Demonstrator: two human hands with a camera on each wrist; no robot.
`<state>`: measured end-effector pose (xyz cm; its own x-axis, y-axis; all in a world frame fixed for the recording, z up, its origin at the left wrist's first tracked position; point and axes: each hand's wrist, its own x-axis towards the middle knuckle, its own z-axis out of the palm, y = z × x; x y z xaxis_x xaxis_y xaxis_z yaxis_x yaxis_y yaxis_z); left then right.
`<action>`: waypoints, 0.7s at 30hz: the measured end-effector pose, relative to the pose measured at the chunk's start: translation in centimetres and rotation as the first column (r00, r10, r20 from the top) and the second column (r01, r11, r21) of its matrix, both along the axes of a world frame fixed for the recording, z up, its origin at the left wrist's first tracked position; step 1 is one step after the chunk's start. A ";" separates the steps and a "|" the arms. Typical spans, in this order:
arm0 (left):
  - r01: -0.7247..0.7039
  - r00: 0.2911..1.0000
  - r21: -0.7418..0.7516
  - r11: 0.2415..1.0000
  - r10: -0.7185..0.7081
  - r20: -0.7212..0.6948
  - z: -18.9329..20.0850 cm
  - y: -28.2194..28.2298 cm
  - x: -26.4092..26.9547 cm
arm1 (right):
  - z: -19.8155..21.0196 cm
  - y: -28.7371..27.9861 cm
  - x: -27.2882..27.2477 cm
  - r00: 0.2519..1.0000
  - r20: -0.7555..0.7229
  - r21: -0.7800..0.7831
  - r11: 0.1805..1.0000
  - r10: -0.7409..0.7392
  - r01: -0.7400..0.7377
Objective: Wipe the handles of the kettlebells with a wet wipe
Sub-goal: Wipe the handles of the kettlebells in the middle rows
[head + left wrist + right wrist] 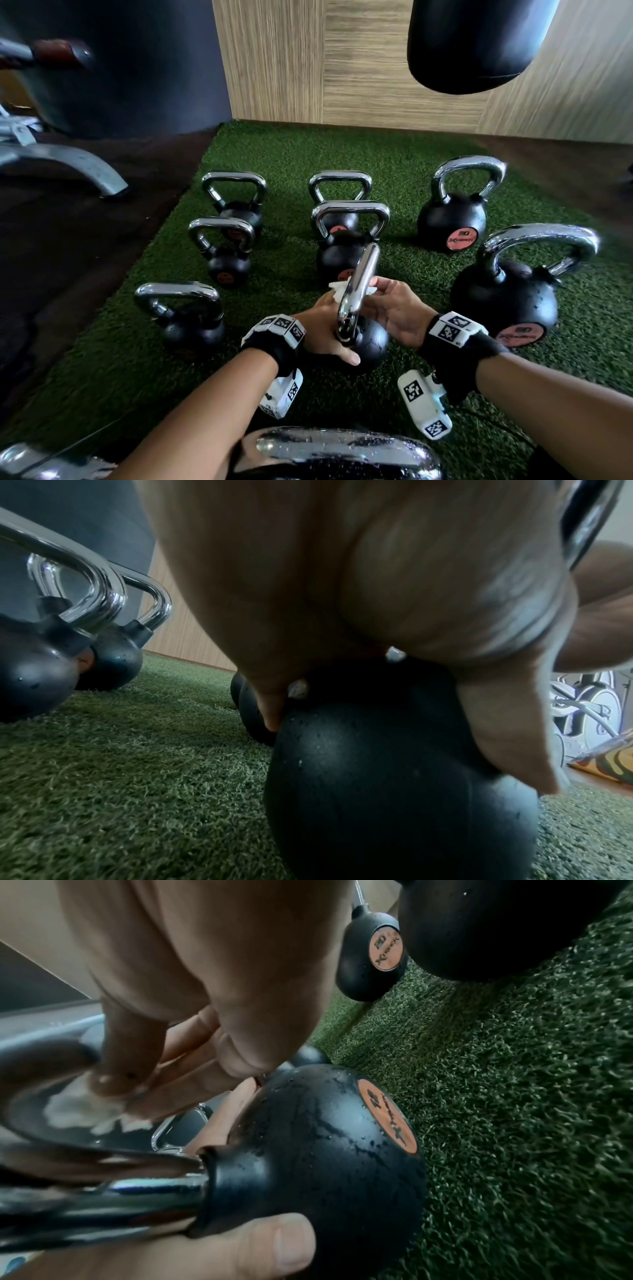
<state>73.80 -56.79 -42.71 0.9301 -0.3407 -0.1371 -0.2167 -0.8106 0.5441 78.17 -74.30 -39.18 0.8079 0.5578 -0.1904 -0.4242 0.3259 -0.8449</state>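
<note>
Wipe (337,289) mostly hidden behind handle (358,287), seemingly pinched.

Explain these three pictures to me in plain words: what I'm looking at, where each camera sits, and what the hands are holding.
No machine here: a person's two bare hands, with cameras strapped on the head and both wrists. The head view looks down on a green artificial-turf mat carrying black kettlebells with chrome handles. The left hand steadies the small black kettlebell by its body and handle base. The right hand pinches a white wet wipe against its chrome handle. Each wrist view shows its own hand's fingers up close.
</note>
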 end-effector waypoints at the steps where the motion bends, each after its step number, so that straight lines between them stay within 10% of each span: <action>1: -0.012 1.000 -0.008 1.000 0.012 -0.011 0.0 0.0 0.0 | 0.2 0.1 0.2 0.999 0.006 -0.009 0.999 -0.052 0.052; 21: -0.112 0.993 -0.141 0.984 0.104 -0.061 -1.1 0.3 0.5 | 0.8 0.0 2.7 0.689 0.664 -0.437 0.596 -0.291 0.673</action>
<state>74.30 -56.52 -43.82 0.9551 -0.2585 -0.1445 -0.0996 -0.7400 0.6651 80.91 -74.28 -38.40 0.9832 -0.0451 0.1771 0.1543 -0.3142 -0.9367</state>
